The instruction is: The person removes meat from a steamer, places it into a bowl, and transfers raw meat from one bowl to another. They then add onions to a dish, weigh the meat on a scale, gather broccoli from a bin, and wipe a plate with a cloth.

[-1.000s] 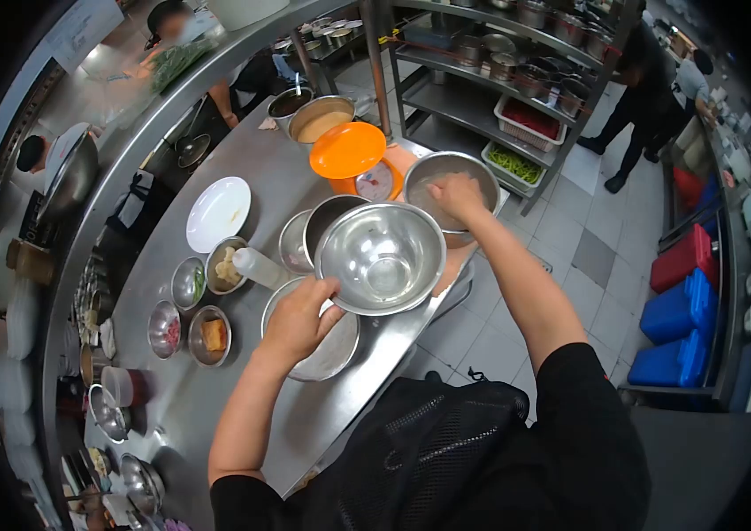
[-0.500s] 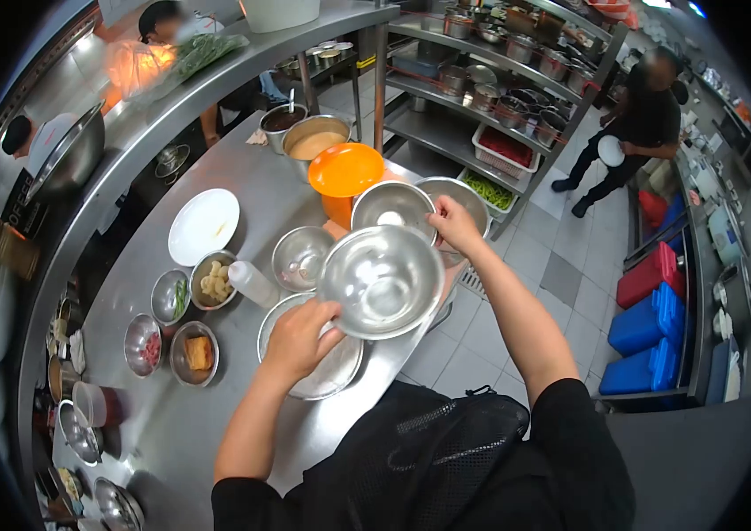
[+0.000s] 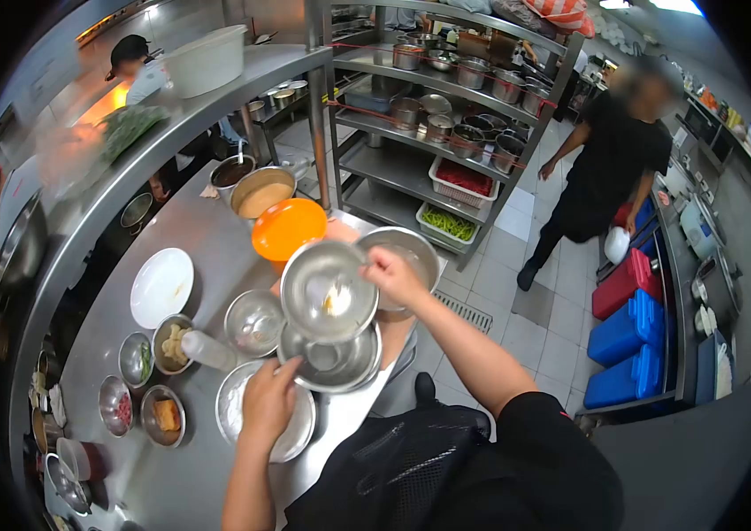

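My right hand [image 3: 395, 276] pinches the rim of a metal bowl [image 3: 318, 265], tilted above a second metal bowl [image 3: 344, 365]. My left hand [image 3: 269, 400] grips this lower bowl at its left rim. Under my left hand sits a wide metal bowl [image 3: 294, 438] with something white in it. A smaller metal bowl [image 3: 252, 314] stands just left of the tilted one. Behind are an orange bowl [image 3: 290, 228] and, to the right, a large metal bowl [image 3: 420, 252]. A white squeeze bottle [image 3: 212, 352] is left of my hands.
At left on the steel table [image 3: 207, 442] are a white plate [image 3: 161, 288] and several small bowls of ingredients. Pots of sauce [image 3: 265, 193] stand at the back. A shelf rack [image 3: 393, 168] is beyond. A person [image 3: 614, 168] walks in the aisle by blue bins [image 3: 623, 354].
The bowl in my right hand has moved in front of and over the one in my left, which has lowered. The person in the aisle has come closer. The view has shifted.
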Demonstrator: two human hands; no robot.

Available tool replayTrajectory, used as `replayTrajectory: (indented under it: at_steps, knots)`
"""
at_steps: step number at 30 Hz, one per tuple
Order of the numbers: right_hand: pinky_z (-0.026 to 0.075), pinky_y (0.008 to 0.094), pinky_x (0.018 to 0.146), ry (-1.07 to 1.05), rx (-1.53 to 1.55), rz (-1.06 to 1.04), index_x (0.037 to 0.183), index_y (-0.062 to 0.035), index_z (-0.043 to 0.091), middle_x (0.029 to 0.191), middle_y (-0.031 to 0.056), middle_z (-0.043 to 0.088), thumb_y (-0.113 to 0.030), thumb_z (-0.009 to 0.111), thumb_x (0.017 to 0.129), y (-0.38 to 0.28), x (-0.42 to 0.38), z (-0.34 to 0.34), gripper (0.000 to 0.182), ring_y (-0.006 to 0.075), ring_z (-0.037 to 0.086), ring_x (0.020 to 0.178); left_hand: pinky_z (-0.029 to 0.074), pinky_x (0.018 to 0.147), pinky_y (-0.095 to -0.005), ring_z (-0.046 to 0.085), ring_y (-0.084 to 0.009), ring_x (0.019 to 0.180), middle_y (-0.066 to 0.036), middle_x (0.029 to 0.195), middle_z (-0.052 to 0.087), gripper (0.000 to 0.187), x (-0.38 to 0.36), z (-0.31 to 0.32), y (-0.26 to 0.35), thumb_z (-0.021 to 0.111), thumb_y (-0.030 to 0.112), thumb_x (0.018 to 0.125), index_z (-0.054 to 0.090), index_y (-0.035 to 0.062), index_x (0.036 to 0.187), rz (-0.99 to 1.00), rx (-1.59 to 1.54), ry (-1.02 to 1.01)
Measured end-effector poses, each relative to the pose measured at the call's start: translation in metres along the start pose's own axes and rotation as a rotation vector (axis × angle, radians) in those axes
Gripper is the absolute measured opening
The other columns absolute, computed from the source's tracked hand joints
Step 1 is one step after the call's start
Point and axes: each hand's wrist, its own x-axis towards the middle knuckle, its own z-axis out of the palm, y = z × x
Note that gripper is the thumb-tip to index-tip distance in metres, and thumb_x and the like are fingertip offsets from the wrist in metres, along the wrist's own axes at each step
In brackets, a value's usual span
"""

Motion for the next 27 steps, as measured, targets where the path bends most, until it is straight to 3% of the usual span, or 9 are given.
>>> replayTrajectory:
  at_steps: [3, 5, 10, 13, 15, 17, 21, 24, 27]
  knots:
    - [0.033, 0.0228, 0.054, -0.1, -0.212, -0.098, 0.068, -0.0081, 0.047, 0.064, -0.0052, 0.042, -0.018, 0.061, 0.08, 0.032, 0.022, -0.027, 0.021, 0.0048, 0.038, 0.063, 0.046, 0.071, -0.0375, 0.057, -0.0294, 0.087, -0.014, 0.098, 0.058, 0.034, 0.001, -0.002, 0.007, 0.059, 0.0, 0.073, 0.059, 0.006, 0.107, -0.234, -0.052, 0.139]
    - [0.036, 0.0289, 0.053, -0.001, -0.186, 0.043, 0.07, -0.0046, 0.048, 0.058, 0.0015, 0.046, -0.022, 0.061, 0.078, 0.069, 0.053, -0.058, 0.023, 0.0091, 0.041, 0.058, 0.045, 0.07, -0.0318, 0.056, -0.0244, 0.081, -0.012, 0.098, 0.057, 0.033, -0.007, -0.003, 0.007, 0.057, 0.001, 0.078, 0.057, 0.0038, 0.111, -0.433, -0.058, 0.279]
    - [0.045, 0.0273, 0.039, 0.265, 0.046, 0.322, 0.068, -0.0059, 0.048, 0.059, 0.0051, 0.055, -0.018, 0.057, 0.082, 0.156, 0.136, -0.172, 0.02, 0.0138, 0.056, 0.047, 0.041, 0.064, -0.0265, 0.048, -0.0149, 0.076, -0.008, 0.098, 0.054, 0.037, -0.014, 0.031, 0.034, 0.055, 0.007, 0.085, 0.051, 0.0022, 0.122, -0.822, -0.034, 0.553]
    - [0.045, 0.0256, 0.038, 0.345, 0.104, 0.468, 0.074, -0.0048, 0.049, 0.063, 0.0073, 0.058, -0.015, 0.052, 0.082, 0.203, 0.166, -0.229, 0.014, 0.0151, 0.057, 0.047, 0.039, 0.067, -0.0263, 0.048, -0.016, 0.08, -0.01, 0.106, 0.052, 0.04, 0.018, 0.066, 0.044, 0.055, 0.009, 0.086, 0.047, 0.0001, 0.125, -0.867, 0.018, 0.488]
    - [0.045, 0.0253, 0.038, 0.35, 0.16, 0.511, 0.075, -0.005, 0.048, 0.064, 0.0078, 0.058, -0.015, 0.052, 0.083, 0.223, 0.18, -0.256, 0.013, 0.0154, 0.058, 0.048, 0.043, 0.08, -0.0337, 0.052, -0.0291, 0.097, -0.016, 0.105, 0.051, 0.04, 0.044, 0.08, 0.046, 0.055, 0.008, 0.084, 0.048, -0.0036, 0.121, -0.756, 0.237, 0.4]
    - [0.044, 0.025, 0.038, 0.363, 0.221, 0.562, 0.077, -0.0053, 0.048, 0.065, 0.0082, 0.059, -0.015, 0.052, 0.083, 0.237, 0.187, -0.279, 0.013, 0.0156, 0.058, 0.048, 0.042, 0.085, -0.036, 0.053, -0.0317, 0.097, -0.017, 0.104, 0.051, 0.037, 0.046, 0.084, 0.042, 0.055, 0.008, 0.083, 0.05, -0.0046, 0.117, -0.838, 0.197, 0.27]
    - [0.046, 0.0274, 0.037, 0.533, 0.387, 0.504, 0.092, -0.0024, 0.05, 0.075, 0.0105, 0.06, -0.017, 0.051, 0.084, 0.244, 0.2, -0.323, 0.017, 0.0176, 0.059, 0.051, 0.044, 0.075, -0.0337, 0.053, -0.0278, 0.088, -0.015, 0.103, 0.052, 0.032, 0.047, 0.08, 0.041, 0.055, 0.007, 0.083, 0.053, -0.0035, 0.113, -0.817, 0.24, 0.231]
    - [0.046, 0.0288, 0.035, 0.654, 0.456, 0.476, 0.093, -0.0026, 0.048, 0.074, 0.0116, 0.059, -0.017, 0.05, 0.086, 0.234, 0.218, -0.374, 0.016, 0.0191, 0.06, 0.052, 0.037, 0.06, -0.0279, 0.047, -0.0183, 0.074, -0.009, 0.101, 0.053, 0.029, 0.041, 0.08, 0.034, 0.057, 0.009, 0.084, 0.055, -0.0005, 0.112, -0.851, 0.224, 0.561]
    - [0.05, 0.031, 0.038, 0.739, 0.367, 0.418, 0.094, -0.0012, 0.05, 0.076, 0.0123, 0.058, -0.02, 0.049, 0.085, 0.225, 0.243, -0.417, 0.021, 0.0199, 0.06, 0.052, 0.041, 0.072, -0.0271, 0.052, -0.0165, 0.088, -0.009, 0.107, 0.057, 0.028, 0.012, 0.078, 0.024, 0.052, 0.014, 0.091, 0.055, 0.0003, 0.115, -0.86, 0.197, 0.719]
